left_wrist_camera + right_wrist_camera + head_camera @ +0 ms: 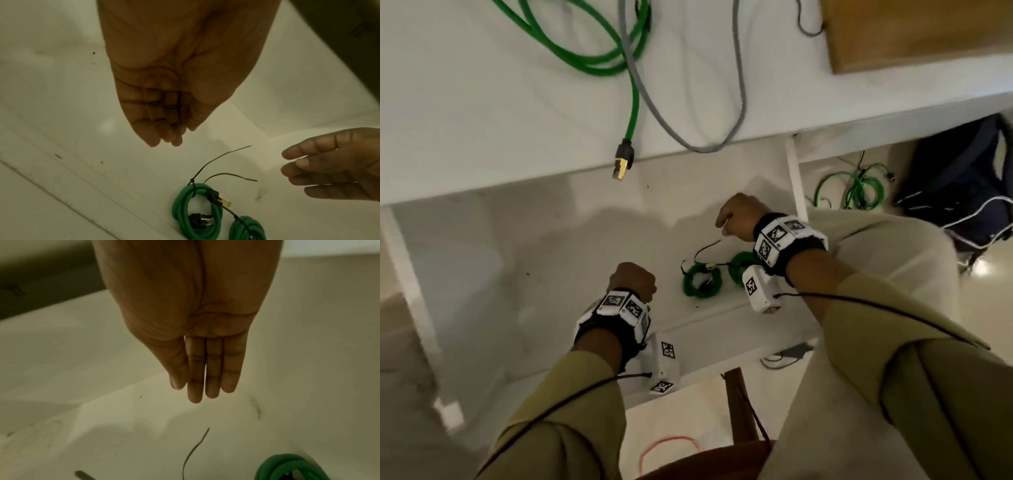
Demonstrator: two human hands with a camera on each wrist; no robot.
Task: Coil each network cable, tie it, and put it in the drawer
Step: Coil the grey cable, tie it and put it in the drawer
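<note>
two tied green coils (702, 281) lie in the open drawer (571, 246); both the left hand (635, 279) and right hand (738, 217) hang relaxed, holding nothing. next (likely): fetch the loose green cable (599, 61) from the table above.

Two tied cable coils (702, 281) lie side by side in the drawer (571, 246); loose cables (633, 68) on the tabletop (482, 102) at 12 o'clock.

Tied green coils (701, 281) — inside drawer (571, 240)
</note>
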